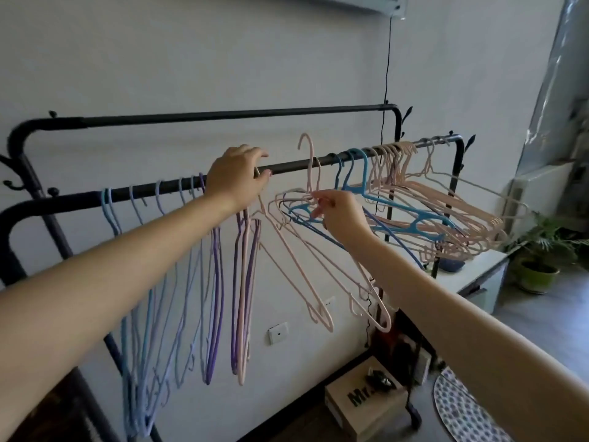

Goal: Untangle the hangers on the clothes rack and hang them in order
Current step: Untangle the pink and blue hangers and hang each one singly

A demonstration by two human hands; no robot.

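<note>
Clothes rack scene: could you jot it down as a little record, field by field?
rack: black metal clothes rack, two rails, front one in use
sorted side: blue and purple thin hangers hanging straight at the left
tangle: pink and blue hangers bunched and skewed toward the right end
left hand: on the front rail, its fingers curled over the bar
right hand: fingers pinching a pink hanger whose hook points up, off the rail
floor: cardboard box marked "Mr.", potted green plant
</note>
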